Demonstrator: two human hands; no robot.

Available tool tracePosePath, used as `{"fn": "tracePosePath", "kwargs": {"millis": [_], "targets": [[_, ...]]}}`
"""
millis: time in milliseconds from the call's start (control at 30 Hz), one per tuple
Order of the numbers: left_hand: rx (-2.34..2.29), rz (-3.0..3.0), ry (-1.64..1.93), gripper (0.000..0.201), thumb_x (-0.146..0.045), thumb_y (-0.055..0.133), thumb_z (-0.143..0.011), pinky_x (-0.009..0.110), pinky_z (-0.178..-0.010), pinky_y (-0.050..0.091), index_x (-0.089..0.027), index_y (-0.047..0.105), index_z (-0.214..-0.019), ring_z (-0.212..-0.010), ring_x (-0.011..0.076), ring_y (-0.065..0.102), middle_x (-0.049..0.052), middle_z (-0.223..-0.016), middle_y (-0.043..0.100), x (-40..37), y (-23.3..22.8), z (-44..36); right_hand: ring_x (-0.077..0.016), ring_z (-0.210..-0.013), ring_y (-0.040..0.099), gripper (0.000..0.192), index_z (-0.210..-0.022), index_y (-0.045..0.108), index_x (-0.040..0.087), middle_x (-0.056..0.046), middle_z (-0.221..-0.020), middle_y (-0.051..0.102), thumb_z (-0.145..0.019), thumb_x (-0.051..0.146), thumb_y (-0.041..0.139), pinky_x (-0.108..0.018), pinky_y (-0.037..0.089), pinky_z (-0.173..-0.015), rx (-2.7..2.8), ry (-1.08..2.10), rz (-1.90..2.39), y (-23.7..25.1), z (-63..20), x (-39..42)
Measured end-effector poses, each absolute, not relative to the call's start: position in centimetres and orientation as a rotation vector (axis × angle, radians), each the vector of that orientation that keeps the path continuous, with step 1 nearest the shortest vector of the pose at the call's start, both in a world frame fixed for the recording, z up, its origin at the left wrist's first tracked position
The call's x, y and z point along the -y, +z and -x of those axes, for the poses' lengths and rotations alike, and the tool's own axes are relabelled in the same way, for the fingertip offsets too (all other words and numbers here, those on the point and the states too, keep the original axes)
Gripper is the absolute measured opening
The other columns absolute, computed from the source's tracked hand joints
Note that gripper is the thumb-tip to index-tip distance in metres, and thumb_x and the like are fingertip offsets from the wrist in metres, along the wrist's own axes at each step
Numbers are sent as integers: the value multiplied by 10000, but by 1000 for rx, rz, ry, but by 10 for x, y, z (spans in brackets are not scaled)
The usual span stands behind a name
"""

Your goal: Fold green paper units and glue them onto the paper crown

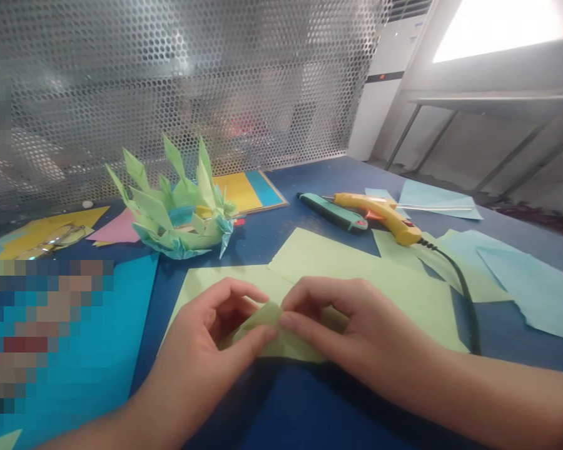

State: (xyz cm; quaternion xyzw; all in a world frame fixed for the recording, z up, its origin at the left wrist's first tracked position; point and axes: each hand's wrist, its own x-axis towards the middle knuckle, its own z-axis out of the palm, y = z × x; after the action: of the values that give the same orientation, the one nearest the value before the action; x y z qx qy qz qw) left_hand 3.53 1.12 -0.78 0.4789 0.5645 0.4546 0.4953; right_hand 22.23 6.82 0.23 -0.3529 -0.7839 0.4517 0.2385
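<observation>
Between my two hands is a small folded piece of green paper (268, 314), pinched near its upper tip. My left hand (206, 331) grips its left side, thumb in front and fingers curled behind. The thumb and forefinger of my right hand (351, 319) close on its right edge. Much of the folded piece is hidden by my fingers. Under and behind the hands lie light green paper sheets (356, 262). Farther back on the left stands a ring of folded green paper points (178, 212) with blue folded bits along its base.
A yellow hot glue gun (380, 209) with a black cord (464, 287) lies at right, beside a teal-and-black utility knife (333, 212). Pale blue sheets (539, 281) spread right. At left are glasses (59, 237) on yellow paper and a blue sheet (141, 300). Perforated metal (182, 81) rises behind.
</observation>
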Motion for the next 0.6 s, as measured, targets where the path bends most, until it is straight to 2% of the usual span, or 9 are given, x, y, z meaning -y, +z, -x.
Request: {"fn": "tracePosePath", "kwargs": {"millis": [100,233,367,600], "targets": [[-1356,-1201,968,140,-285,785,-788,171,-650,498,-257,699,-895,-727,112,650,-80,-745,713,-12,-6,-34,-101,-616,579,147,-760,675,206,40,-670,677,-887,248,614,-190,452,-584,2105,1228,952,4,-221,-69],[-1400,-1259,898,199,-309,774,-782,182,-552,415,-198,656,-666,-592,99,570,-72,-590,642,-13,-7,-33,-121,-612,582,140,-797,644,211,24,-673,673,-896,297,594,-206,452,-558,2078,1269,975,4,-220,-69],[-1393,-1215,895,210,-325,760,-789,179,-516,395,-196,641,-672,-549,99,592,-67,-552,661,-14,-7,-33,-126,-501,577,144,-847,603,213,41,-580,612,-888,349,580,-218,443,-489,2053,1402,994,0,-220,-67],[-1394,-1164,904,210,-319,735,-779,186,-518,403,-194,623,-651,-493,96,565,-61,-504,631,-16,-6,-34,-79,-416,528,145,-770,624,195,57,-551,559,-871,293,592,-189,416,-457,1953,1508,1046,3,-220,-66]]}}
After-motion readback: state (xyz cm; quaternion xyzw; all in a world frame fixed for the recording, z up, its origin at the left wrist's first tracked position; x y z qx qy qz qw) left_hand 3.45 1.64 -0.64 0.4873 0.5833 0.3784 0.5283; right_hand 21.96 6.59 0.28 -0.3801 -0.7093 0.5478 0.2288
